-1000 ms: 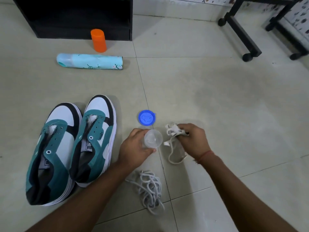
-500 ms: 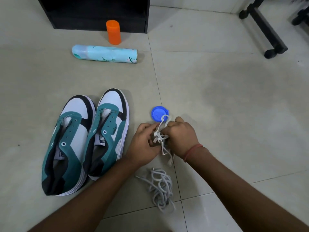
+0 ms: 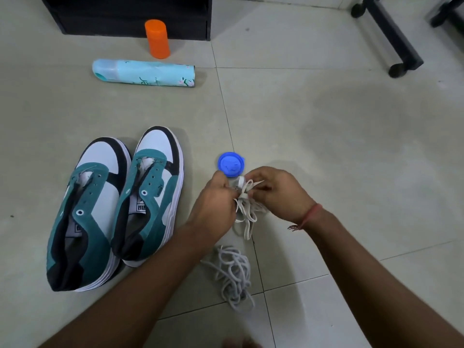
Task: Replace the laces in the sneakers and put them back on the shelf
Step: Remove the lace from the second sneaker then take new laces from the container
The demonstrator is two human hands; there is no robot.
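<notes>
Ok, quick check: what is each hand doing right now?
Left hand: fingers curled, pinching the flat white laces.
Right hand: fingers curled, pinching the same laces from the other side.

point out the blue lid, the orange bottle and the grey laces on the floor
blue lid [image 3: 230, 164], head view, centre of its top
orange bottle [image 3: 157, 38], head view, middle of its side
grey laces [image 3: 232, 273], head view, middle of the pile

Both forearms reach forward and bring the left hand [image 3: 216, 202] and the right hand [image 3: 278, 194] close together, knuckles up, all fingers curled and pinching a bundle of white laces [image 3: 244, 204] that hangs just below the fingertips.
</notes>
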